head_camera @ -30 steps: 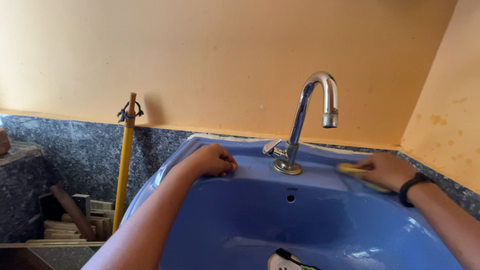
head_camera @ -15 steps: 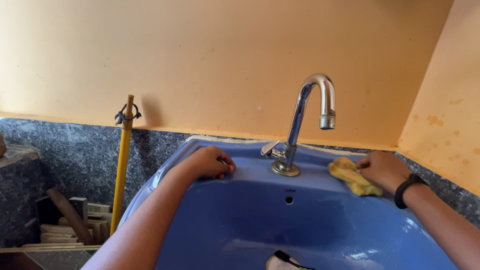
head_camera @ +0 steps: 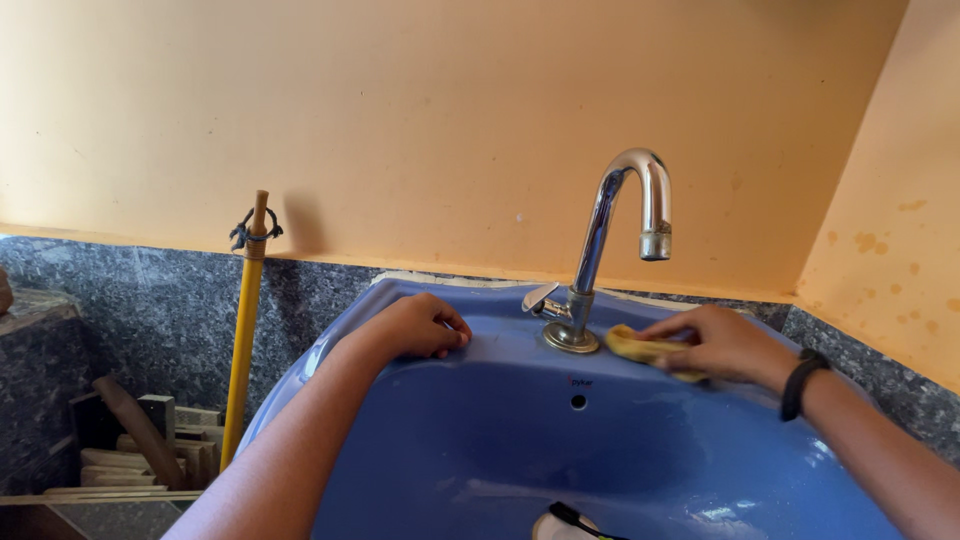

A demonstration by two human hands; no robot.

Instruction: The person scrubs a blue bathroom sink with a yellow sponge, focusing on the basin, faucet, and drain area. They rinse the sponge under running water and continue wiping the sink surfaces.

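A blue washbasin (head_camera: 500,450) fills the lower middle of the view. A curved chrome tap (head_camera: 610,240) rises from its back ledge. My right hand (head_camera: 720,345), with a black band on the wrist, presses a yellow cloth (head_camera: 640,348) onto the ledge just right of the tap's base. The cloth's front edge almost touches the base. My left hand (head_camera: 418,325) rests on the ledge to the left of the tap, fingers curled down, holding nothing that I can see.
A yellow pole (head_camera: 245,330) with a tied cord at its top leans against the dark granite strip (head_camera: 150,300) left of the basin. Wooden pieces (head_camera: 140,440) lie low at the left. Orange walls (head_camera: 450,120) meet in a corner at the right.
My right hand has slid the yellow cloth leftward along the back ledge, from the basin's right side up to the tap's base. My left hand has stayed in place.
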